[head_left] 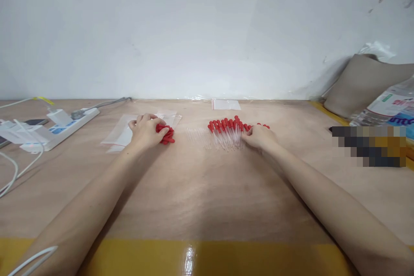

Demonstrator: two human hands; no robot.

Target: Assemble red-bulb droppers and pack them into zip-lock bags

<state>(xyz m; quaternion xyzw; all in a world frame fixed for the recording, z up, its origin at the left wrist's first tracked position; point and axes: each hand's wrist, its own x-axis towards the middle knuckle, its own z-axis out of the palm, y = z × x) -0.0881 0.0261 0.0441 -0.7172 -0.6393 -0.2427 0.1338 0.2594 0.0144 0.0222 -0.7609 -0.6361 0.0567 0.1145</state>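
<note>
The left hand [147, 129] is curving over a heap of matt red bulbs [167, 134], smooth, elongated and piled loosely at its thumb side. Its fingers are bending and standing part-way apart from the thumb; whether any bulb is being gripped cannot be told. The right hand [260, 136] is resting at the right end of a row of red-capped droppers [226, 131], thumb and fingers drawn near together; what lies between the fingertips is hidden, so a hold cannot be confirmed.

The droppers are lying side by side in the middle of the table [194, 194], rounded red ends facing the wall, slender clear stems pointing toward the person. Thin transparent tubes [198, 136] are lying just left of them, between row and heap. Flat, glossy plastic bags [120, 131] are spreading beneath and beside the left hand; a small white bag [226, 104] is lying behind the row.

The wood-grain surface is running broadly from the row to a shiny yellow strip [145, 256] along the near edge. A hard white power strip [76, 124] is bounding the left side; a clear bottle [384, 105] is bounding the right. The wall is limiting reach behind.
</note>
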